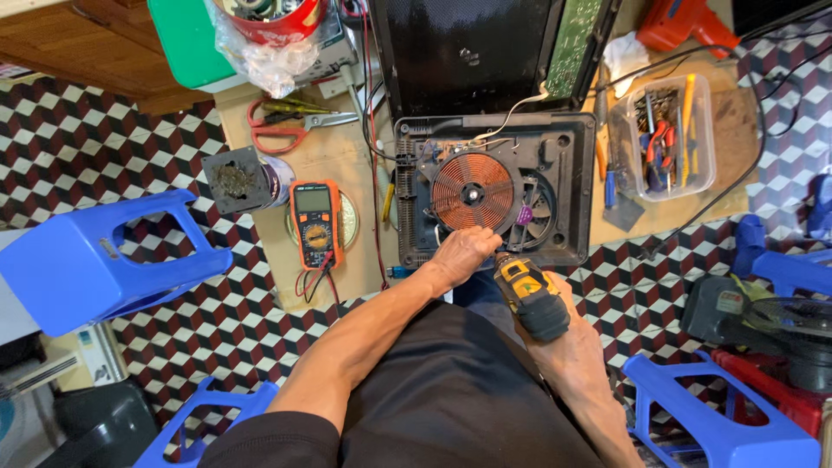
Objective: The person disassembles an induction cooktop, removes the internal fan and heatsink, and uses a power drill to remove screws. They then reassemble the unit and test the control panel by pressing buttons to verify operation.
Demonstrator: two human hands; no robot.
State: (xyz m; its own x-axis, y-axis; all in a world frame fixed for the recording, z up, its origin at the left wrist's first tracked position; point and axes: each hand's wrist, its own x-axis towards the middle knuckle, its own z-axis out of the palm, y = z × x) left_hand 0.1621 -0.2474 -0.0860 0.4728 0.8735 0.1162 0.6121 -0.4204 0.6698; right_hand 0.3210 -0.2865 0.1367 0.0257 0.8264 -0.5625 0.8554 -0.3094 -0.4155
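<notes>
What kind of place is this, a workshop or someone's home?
Most likely a small appliance repair shop. An opened induction cooker with its copper coil bared lies on the wooden bench, beside an orange multimeter, and the right hand grips a yellow cordless drill.

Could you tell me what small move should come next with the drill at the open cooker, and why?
Probably steady the drill and press its tip straight down. The right hand holds it at the cooker's near edge, and the left hand rests beside the copper coil.
</notes>
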